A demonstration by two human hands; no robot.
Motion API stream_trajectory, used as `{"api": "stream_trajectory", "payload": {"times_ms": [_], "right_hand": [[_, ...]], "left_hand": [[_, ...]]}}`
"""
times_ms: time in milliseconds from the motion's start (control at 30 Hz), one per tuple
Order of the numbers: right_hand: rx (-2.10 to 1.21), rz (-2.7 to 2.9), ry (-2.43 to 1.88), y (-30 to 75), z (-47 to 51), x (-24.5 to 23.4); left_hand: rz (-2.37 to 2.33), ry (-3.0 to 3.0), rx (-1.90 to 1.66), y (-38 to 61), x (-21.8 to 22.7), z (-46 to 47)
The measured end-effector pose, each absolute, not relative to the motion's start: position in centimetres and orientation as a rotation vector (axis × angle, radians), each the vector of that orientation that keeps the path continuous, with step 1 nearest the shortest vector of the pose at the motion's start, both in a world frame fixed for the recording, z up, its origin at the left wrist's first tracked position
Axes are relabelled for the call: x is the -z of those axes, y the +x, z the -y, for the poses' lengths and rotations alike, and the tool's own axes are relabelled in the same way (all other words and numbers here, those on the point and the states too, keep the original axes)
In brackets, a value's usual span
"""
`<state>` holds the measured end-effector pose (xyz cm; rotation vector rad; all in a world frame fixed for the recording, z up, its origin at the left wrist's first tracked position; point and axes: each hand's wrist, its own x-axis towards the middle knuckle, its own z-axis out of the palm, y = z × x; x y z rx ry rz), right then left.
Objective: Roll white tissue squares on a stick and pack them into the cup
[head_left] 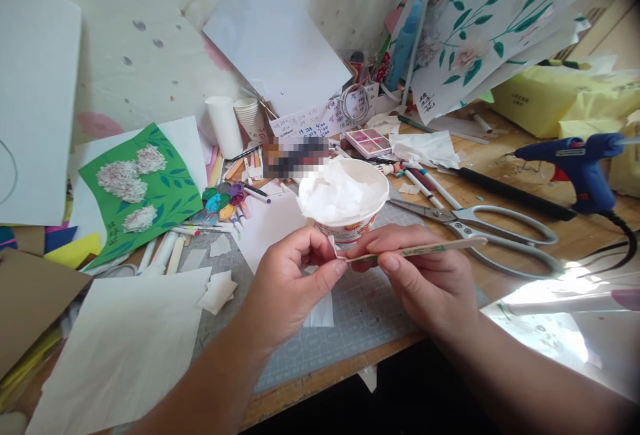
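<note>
My left hand (293, 275) pinches a small white scrap of paper (333, 245) between thumb and forefinger. My right hand (420, 275) grips a thin wooden stick (430, 249) with green marks, its tip touching the scrap. Both hands hover over a grey cutting mat (350, 328). Just behind them stands a paper cup (345, 201) filled with white tissue.
Grey scissors (500, 228) lie to the right of the cup, a blue glue gun (580, 168) further right. A green card with white paper flowers (140, 188) lies left. White sheets (125, 348), markers, a paint palette (223, 201) and paper cups (225, 125) crowd the desk.
</note>
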<state>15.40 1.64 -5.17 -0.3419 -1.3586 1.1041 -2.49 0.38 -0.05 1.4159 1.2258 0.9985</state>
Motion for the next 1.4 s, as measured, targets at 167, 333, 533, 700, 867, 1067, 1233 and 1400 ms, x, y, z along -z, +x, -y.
{"api": "stream_trajectory", "payload": {"times_ms": [167, 333, 533, 700, 867, 1067, 1233, 1400], "right_hand": [[-1.081, 1.368, -0.357, 15.47, -1.55, 5.13], [-1.030, 1.396, -0.365, 15.50, -1.64, 5.01], [-1.005, 1.410, -0.367, 15.41, -1.66, 4.71], [-1.038, 1.378, -0.360, 15.50, -1.66, 4.99], [-1.039, 1.373, -0.382, 15.68, -1.71, 5.05], [-1.084, 1.372, -0.355, 15.76, -1.49, 4.75], [-1.143, 1.346, -0.326, 15.81, -1.44, 5.01], [-1.132, 1.351, -0.319, 15.84, -1.44, 5.00]], "left_hand": [[-1.304, 1.452, -0.972, -2.39, -0.23, -0.33], [-1.334, 1.523, -0.970, -2.44, -0.22, -0.17], [-1.303, 1.574, -0.959, -2.73, 0.09, -0.14], [-1.265, 1.503, -0.891, -2.85, -0.22, -0.30], [-1.196, 1.364, -0.835, -2.85, -0.53, -0.33], [-1.103, 1.233, -0.795, -3.01, -0.52, -0.40], [-1.012, 1.183, -0.830, -3.04, -0.54, -0.45], [-1.011, 1.202, -0.829, -3.13, -0.39, -0.42]]}}
